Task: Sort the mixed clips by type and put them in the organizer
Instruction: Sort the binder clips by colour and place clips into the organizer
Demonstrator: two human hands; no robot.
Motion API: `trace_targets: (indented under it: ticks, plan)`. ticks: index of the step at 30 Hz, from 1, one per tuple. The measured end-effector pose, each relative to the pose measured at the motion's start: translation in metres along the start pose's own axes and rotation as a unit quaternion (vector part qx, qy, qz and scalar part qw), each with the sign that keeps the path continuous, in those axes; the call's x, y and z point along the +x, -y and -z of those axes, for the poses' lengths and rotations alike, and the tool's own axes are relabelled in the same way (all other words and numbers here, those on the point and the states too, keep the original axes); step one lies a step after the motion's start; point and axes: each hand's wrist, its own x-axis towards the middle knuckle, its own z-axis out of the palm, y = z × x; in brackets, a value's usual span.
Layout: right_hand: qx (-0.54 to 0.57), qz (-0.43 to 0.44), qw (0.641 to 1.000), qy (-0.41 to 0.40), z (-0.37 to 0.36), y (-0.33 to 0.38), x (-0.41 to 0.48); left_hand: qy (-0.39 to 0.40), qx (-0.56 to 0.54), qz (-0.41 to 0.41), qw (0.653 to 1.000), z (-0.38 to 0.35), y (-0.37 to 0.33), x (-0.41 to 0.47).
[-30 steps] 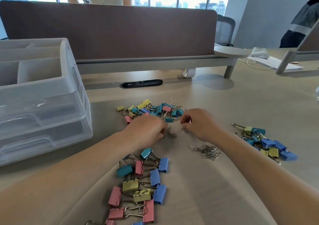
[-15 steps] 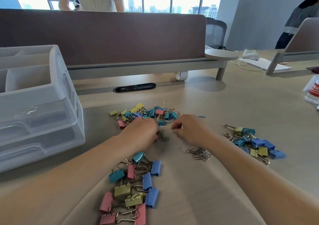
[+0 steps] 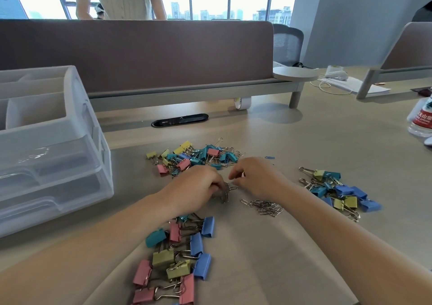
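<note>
On the beige desk (image 3: 304, 141) the mixed pile (image 3: 194, 156) lies just beyond both hands; the left hand (image 3: 194, 190) grips silver paper clips (image 3: 225, 192); the right hand (image 3: 257, 176) curls beside them, hold unclear. The paper-clip heap (image 3: 264, 207) lies by the right wrist; the organizer (image 3: 58, 141) stands well left.

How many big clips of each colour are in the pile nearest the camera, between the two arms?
Pink clips: 4
Blue clips: 3
Yellow clips: 2
Teal clips: 2, one partly hidden
Total: 11, leaving out any cut off at the picture's bottom edge.
</note>
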Motion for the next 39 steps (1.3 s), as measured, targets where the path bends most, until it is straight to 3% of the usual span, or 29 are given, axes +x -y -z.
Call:
trace_targets:
  ticks: [5,12,17,22,26,30,34,39]
  plan:
    - [-0.036,0.018,0.999,0.019,-0.003,0.007,-0.001,-0.037,0.024,0.056,0.997,0.009,0.003,0.0]
    - [-0.097,0.051,0.993,0.05,-0.012,0.019,0.003,0.059,0.059,0.096,0.992,0.004,0.0,-0.002]
    - [-0.069,0.057,0.994,0.065,0.001,0.014,-0.015,0.055,0.035,0.089,0.994,-0.001,-0.015,-0.002]
    - [-0.038,0.01,0.996,0.082,0.007,0.003,-0.032,0.066,-0.01,0.093,0.993,-0.004,-0.027,0.001]
    - [0.007,-0.027,0.999,0.038,0.014,-0.01,-0.044,0.079,-0.039,0.079,0.993,-0.005,-0.036,0.002]
    - [-0.045,-0.082,0.996,-0.008,0.024,-0.032,-0.052,0.061,-0.054,0.079,0.994,-0.006,-0.042,0.002]
    - [-0.096,-0.095,0.991,0.02,0.023,-0.035,-0.058,0.05,-0.023,0.108,0.993,-0.011,-0.041,0.007]
    - [-0.11,-0.097,0.988,0.045,0.02,-0.027,-0.06,0.093,-0.015,0.095,0.991,-0.013,-0.052,0.013]
